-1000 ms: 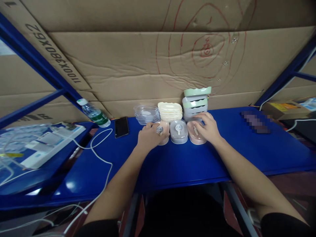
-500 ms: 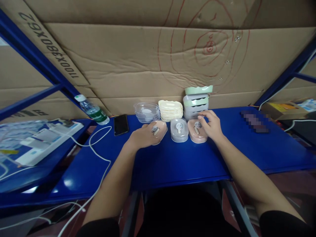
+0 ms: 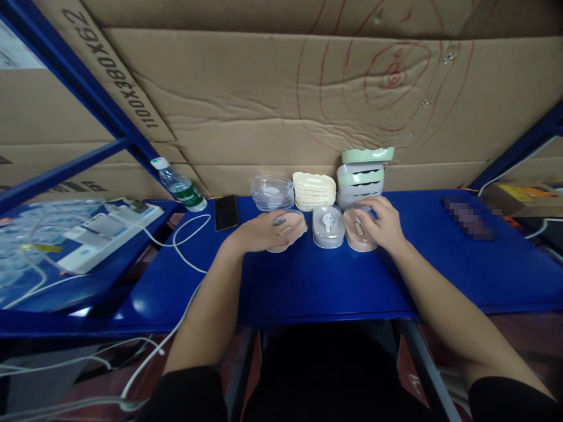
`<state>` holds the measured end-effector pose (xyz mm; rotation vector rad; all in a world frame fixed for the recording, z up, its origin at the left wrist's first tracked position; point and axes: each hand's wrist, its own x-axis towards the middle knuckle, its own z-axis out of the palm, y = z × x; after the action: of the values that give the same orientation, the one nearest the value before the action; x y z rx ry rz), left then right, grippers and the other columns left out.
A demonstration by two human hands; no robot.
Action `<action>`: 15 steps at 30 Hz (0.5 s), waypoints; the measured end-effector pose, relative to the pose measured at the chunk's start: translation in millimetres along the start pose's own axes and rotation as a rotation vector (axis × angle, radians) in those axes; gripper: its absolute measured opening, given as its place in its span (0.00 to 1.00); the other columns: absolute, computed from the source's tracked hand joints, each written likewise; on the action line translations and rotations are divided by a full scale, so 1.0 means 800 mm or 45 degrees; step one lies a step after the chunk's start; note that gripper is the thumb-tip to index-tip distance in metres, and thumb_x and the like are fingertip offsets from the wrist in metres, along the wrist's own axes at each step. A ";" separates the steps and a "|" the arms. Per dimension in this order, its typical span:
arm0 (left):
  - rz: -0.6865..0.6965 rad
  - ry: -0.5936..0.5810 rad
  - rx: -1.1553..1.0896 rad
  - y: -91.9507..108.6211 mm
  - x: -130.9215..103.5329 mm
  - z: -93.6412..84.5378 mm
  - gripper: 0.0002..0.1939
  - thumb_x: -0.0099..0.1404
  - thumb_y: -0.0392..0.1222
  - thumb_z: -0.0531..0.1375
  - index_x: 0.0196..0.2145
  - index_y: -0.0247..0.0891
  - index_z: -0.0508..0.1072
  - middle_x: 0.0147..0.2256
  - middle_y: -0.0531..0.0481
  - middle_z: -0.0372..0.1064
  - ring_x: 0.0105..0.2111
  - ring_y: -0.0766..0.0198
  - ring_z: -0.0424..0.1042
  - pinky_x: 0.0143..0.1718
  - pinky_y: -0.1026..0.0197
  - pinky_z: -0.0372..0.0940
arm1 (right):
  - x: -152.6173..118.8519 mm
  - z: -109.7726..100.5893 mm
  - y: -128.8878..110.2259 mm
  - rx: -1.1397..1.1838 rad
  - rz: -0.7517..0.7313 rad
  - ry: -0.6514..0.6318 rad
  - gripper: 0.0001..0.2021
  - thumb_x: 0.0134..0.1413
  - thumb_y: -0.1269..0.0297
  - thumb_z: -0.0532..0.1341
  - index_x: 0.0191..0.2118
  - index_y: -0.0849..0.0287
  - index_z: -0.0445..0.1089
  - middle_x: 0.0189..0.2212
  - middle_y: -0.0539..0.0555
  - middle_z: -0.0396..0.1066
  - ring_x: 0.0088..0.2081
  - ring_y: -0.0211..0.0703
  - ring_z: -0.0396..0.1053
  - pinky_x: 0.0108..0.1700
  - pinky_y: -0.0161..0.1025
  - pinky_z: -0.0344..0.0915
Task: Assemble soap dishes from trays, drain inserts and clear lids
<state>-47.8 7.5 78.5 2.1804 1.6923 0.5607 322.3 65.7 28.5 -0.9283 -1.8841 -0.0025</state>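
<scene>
Left hand [image 3: 257, 234] clasps pink soap box [image 3: 297, 223]; right hand [image 3: 385, 225] overlies another [image 3: 360, 241], grip unclear. Grey box [image 3: 328, 231] looks assembled; cream trays [image 3: 314, 196] remain

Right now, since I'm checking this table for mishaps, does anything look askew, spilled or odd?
Yes: the green tray topping the stack behind the right hand looks askew. It juts rightward past the pieces below, leaving the pile uneven. I see no spill.
</scene>
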 end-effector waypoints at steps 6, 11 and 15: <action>-0.119 -0.241 -0.410 -0.016 -0.005 -0.014 0.47 0.60 0.57 0.73 0.72 0.43 0.68 0.68 0.36 0.73 0.65 0.33 0.75 0.61 0.39 0.73 | -0.001 -0.002 -0.019 0.004 -0.200 0.010 0.10 0.69 0.56 0.67 0.49 0.52 0.82 0.43 0.56 0.85 0.47 0.55 0.82 0.51 0.55 0.78; -0.029 -0.092 -0.800 -0.032 -0.005 -0.017 0.45 0.61 0.52 0.75 0.72 0.45 0.68 0.70 0.38 0.69 0.67 0.36 0.72 0.64 0.38 0.70 | 0.000 -0.006 -0.034 0.083 -0.293 -0.042 0.08 0.70 0.57 0.67 0.47 0.51 0.82 0.42 0.55 0.86 0.41 0.53 0.83 0.46 0.54 0.79; 0.037 -0.109 -1.193 -0.010 0.002 0.004 0.48 0.59 0.48 0.77 0.73 0.47 0.66 0.70 0.39 0.68 0.71 0.36 0.67 0.67 0.38 0.68 | 0.008 0.002 -0.054 0.159 -0.243 -0.164 0.13 0.71 0.52 0.67 0.53 0.50 0.81 0.46 0.56 0.85 0.46 0.56 0.83 0.50 0.56 0.80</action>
<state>-52.5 10.8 72.5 1.5027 1.0168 0.9958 294.3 39.6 48.7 -0.6752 -2.0614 0.0605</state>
